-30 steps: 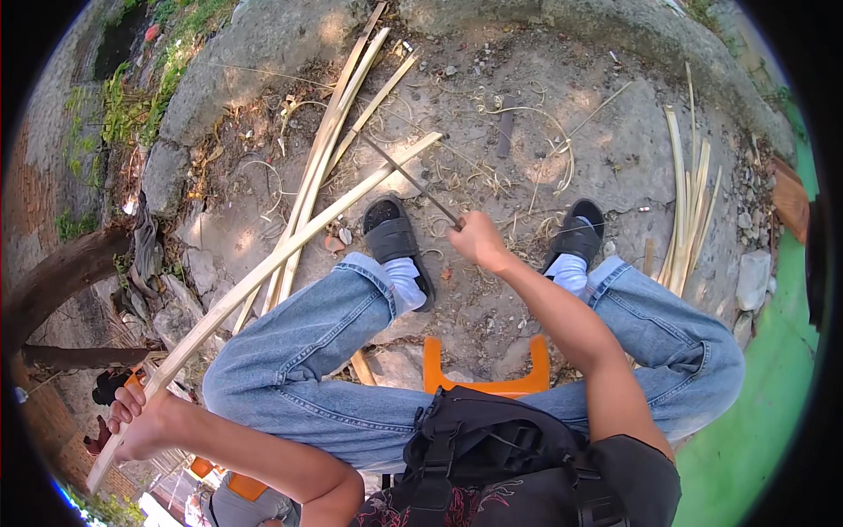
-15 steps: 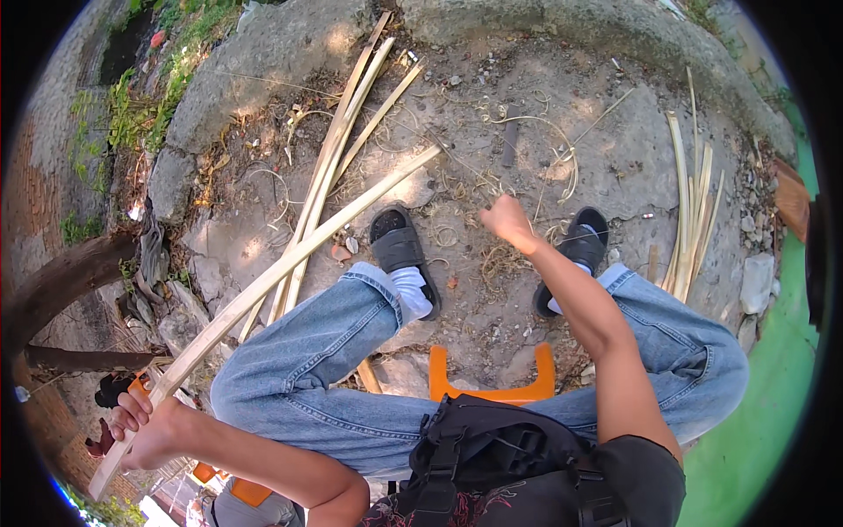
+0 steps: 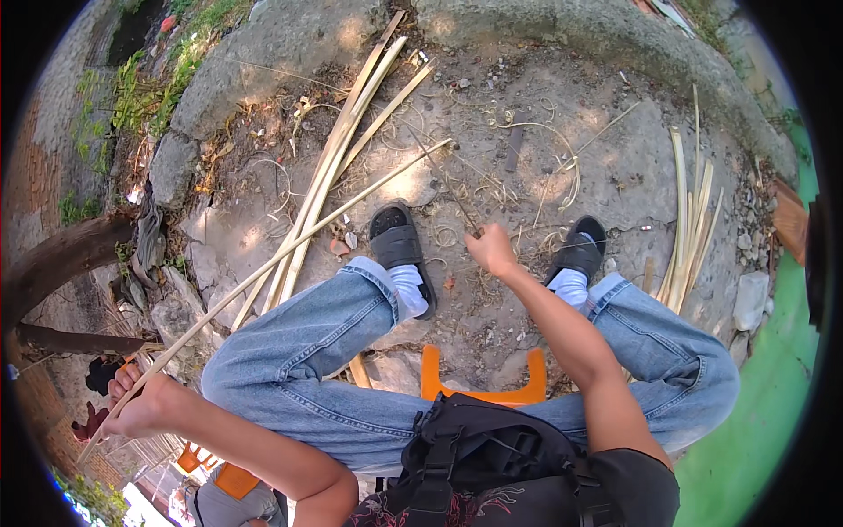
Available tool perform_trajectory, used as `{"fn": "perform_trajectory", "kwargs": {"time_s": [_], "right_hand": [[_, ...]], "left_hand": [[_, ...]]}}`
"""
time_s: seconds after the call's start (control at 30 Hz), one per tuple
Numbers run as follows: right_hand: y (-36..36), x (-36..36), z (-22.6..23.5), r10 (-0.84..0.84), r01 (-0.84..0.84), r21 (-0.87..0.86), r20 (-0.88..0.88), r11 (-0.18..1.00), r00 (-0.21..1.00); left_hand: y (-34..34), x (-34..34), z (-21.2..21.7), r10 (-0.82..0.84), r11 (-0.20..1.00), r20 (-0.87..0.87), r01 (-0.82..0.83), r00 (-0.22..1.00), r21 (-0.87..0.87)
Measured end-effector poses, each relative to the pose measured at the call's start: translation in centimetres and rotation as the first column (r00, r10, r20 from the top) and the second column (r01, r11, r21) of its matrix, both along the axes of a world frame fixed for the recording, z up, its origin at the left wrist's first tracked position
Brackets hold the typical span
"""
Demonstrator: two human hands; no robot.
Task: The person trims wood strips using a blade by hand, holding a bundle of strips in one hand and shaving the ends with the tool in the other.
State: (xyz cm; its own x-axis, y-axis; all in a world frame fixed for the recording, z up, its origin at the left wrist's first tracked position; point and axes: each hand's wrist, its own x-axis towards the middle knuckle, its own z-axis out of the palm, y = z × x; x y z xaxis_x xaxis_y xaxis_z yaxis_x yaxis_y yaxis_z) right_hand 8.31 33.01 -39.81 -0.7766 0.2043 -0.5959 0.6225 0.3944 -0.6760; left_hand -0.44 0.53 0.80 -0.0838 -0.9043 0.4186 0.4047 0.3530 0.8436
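Note:
At the lower left my left hand [image 3: 136, 404] is closed around the near end of a long pale bamboo strip [image 3: 290, 246]. The strip slants away to the far right, its narrow edge turned up, crossing over other strips on the ground. My right hand [image 3: 492, 249], above the ground between my sandals, is closed on the handle end of a long thin dark blade, a knife by its look [image 3: 448, 189]. The blade points to the far left, its tip close to the strip's far end; whether they touch I cannot tell. My fingers hide the handle.
Several pale strips [image 3: 329, 176] lie at the left, and another bundle [image 3: 689, 233] at the right. Thin curled shavings [image 3: 571, 167] litter the ground. An orange plastic stool [image 3: 430, 373] is beneath me. A concrete ledge [image 3: 562, 35] curves across the back; a tree trunk [image 3: 70, 263] stands left.
The strip has rolled from its broad face to its narrow edge in my left hand. My right hand has shifted slightly left and nearer, and the blade now shows plainly.

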Motion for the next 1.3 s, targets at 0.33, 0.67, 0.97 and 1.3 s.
{"fn": "perform_trajectory", "kwargs": {"time_s": [0.33,0.67,0.97,1.3], "right_hand": [[0.3,-2.2,0.9,-0.075,0.076,0.135,-0.01,0.988,0.997],[5.6,-4.0,-2.9,-0.08,0.051,0.317,0.08,0.947,0.994],[2.7,-2.9,2.9,0.093,-0.127,0.245,0.143,0.961,0.985],[1.4,0.3,-0.7,-0.011,-0.024,0.244,0.144,0.97,0.99]], "left_hand": [[-1.3,0.0,0.0,-0.268,0.963,0.026,0.267,0.963,0.036],[0.1,-0.6,-0.3,-0.322,0.94,-0.095,0.33,0.942,0.088],[-0.2,0.3,0.8,-0.352,0.927,-0.038,0.354,0.935,0.126],[-1.4,0.3,0.3,-0.316,0.942,0.034,0.31,0.948,0.129]]}}
